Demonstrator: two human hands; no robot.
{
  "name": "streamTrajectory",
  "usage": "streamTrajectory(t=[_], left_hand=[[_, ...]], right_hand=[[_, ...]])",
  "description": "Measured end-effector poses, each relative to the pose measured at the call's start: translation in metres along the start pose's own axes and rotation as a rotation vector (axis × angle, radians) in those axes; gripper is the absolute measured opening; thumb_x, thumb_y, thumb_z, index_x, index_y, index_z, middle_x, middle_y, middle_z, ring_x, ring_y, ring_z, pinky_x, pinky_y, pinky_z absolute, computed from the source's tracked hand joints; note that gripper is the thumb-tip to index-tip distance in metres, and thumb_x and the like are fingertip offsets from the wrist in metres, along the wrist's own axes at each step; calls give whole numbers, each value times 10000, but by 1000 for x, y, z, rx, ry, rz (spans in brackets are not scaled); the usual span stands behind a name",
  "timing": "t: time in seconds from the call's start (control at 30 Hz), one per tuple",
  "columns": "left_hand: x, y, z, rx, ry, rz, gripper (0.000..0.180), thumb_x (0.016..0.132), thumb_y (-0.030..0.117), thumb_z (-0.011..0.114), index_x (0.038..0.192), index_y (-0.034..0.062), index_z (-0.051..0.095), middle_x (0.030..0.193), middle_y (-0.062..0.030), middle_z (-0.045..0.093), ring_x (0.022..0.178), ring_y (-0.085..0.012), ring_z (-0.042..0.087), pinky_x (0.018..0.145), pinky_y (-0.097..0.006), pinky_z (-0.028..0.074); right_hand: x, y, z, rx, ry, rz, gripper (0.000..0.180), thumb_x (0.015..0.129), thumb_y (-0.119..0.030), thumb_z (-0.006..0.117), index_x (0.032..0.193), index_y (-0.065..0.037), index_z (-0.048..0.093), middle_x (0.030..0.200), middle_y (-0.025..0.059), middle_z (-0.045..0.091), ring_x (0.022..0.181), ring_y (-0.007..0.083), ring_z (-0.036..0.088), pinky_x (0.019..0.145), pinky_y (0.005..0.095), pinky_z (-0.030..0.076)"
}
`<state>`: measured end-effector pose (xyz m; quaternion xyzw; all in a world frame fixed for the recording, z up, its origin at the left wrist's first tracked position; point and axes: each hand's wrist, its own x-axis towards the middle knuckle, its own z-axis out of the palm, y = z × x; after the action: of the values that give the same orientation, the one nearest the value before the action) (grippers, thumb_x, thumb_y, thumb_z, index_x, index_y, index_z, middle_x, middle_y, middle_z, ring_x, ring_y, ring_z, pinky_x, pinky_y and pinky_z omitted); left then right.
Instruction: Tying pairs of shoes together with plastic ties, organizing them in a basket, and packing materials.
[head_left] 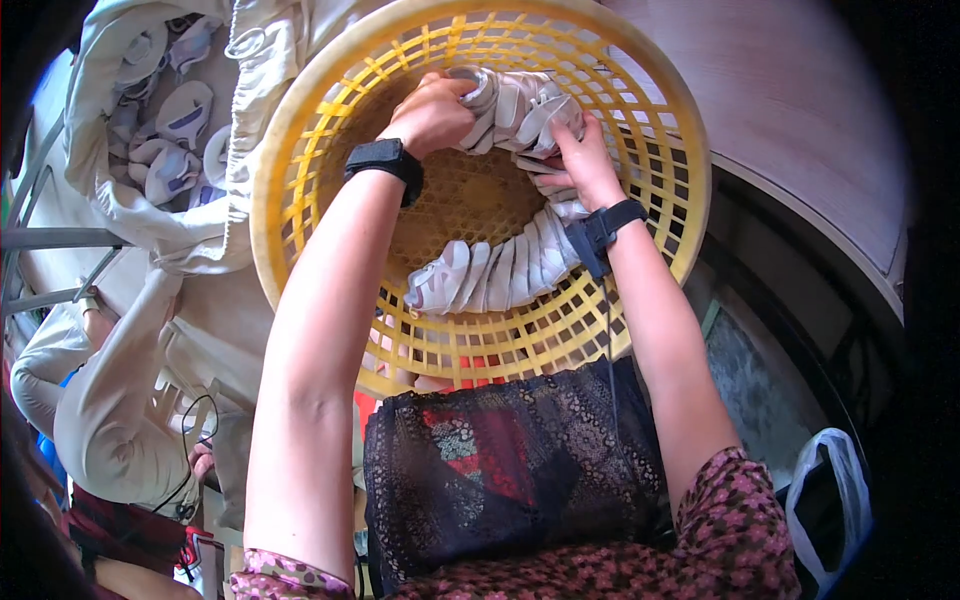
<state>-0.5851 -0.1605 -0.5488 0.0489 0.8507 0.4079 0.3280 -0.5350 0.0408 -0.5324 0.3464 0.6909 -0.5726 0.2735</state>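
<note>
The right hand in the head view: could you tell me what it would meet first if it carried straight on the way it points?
The right hand already touches the row of white pieces; beyond them, probably the yellow basket wall.

Head-worn fisheye, steeply downward, close over a yellow basket (300, 150).
</note>
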Motion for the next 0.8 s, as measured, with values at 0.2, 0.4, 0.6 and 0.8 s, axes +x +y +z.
streamTrajectory(t=[0.2, 0.4, 0.6, 0.8], left_hand=[[18, 11, 5, -134, 171, -20, 343, 713, 269, 612, 959, 31, 607, 802, -121, 637, 698, -215, 607, 663, -306, 475], [6, -1, 18, -292, 274, -135, 512, 689, 434, 654, 966, 6, 609, 891, -151, 641, 852, -234, 613, 775, -314, 467], [3, -1, 9, -698, 27, -187, 658, 820, 567, 450, 1131, -2, 558, 1123, -161, 570, 1054, -223, 529, 920, -313, 375], [11, -2, 18, -518, -91, -191, 631, 842, 521, 468, 1191, -3, 508, 1180, -148, 534, 1094, -205, 497, 935, -294, 359]], right_hand=[[16, 22, -15, -865, 362, -480, 482, 793, -353, 565, 1037, 58, 503, 1104, 236, 457, 1055, 381, 429, 920, 438, 332], [32, 32, -33, -815, 299, -515, 516, 782, -410, 574, 1034, 37, 514, 1069, 225, 507, 1056, 386, 426, 912, 429, 339], [48, 9, -38, -710, 261, -165, 692, 768, -600, 465, 1003, 43, 564, 1057, 245, 560, 1058, 379, 481, 914, 397, 360], [80, 24, -42, -677, 224, -124, 856, 712, -698, 452, 1100, 60, 541, 1111, 256, 547, 1096, 347, 499, 924, 346, 369]])
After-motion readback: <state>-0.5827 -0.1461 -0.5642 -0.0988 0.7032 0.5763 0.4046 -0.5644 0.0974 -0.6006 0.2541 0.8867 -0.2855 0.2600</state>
